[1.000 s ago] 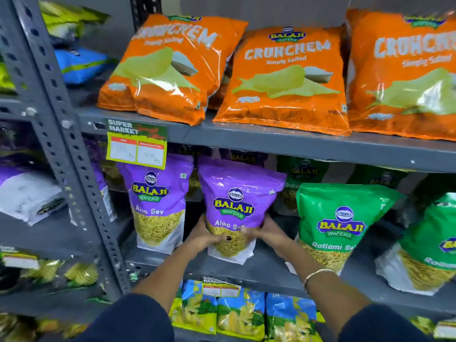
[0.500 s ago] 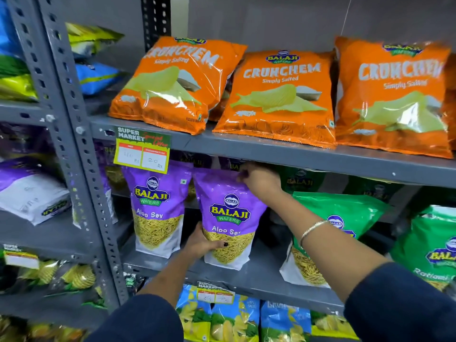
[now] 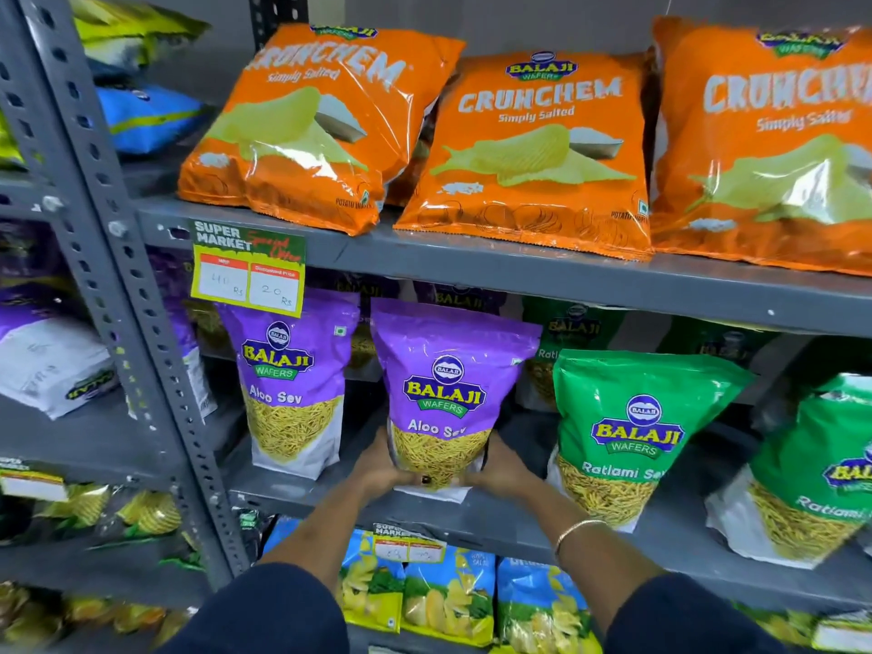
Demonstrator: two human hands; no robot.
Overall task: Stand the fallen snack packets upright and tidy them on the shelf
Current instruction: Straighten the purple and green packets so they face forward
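Purple packet (image 3: 448,398) stands on the middle shelf (image 3: 519,516), near its front edge, long axis close to vertical with the top tipped slightly left; both hands clamp it at the bottom corners, left hand (image 3: 384,467) on the lower left edge, right hand (image 3: 502,467) on the lower right; the grip sits low, so the whole tall body of the packet rises above and away from the hands; my judgement is that any squaring-up pivots on that base, and neither hand is nearer than the other.

Neighbours: a second purple packet (image 3: 292,384) just beside on the left, upright; a green packet (image 3: 627,431) just beside on the right, leaning a little; another green packet (image 3: 811,469) further right, tilted and cut by the frame edge.

Writing: purple packets read "BALAJI WAFERS", "Aloo Sev"; green ones "BALAJI WAFERS", "Ratlami Se..." partly cut off; orange bags (image 3: 533,153) on the shelf above read "CRUNCHEM", "Simply Salted", with "BALAJI WAFERS" at the top and "POTATO WA..." small at the corner; price tag (image 3: 247,269) reads "SUPER MARKET", handwritten "40 Rs" and "20 Rs"; red script blurred.
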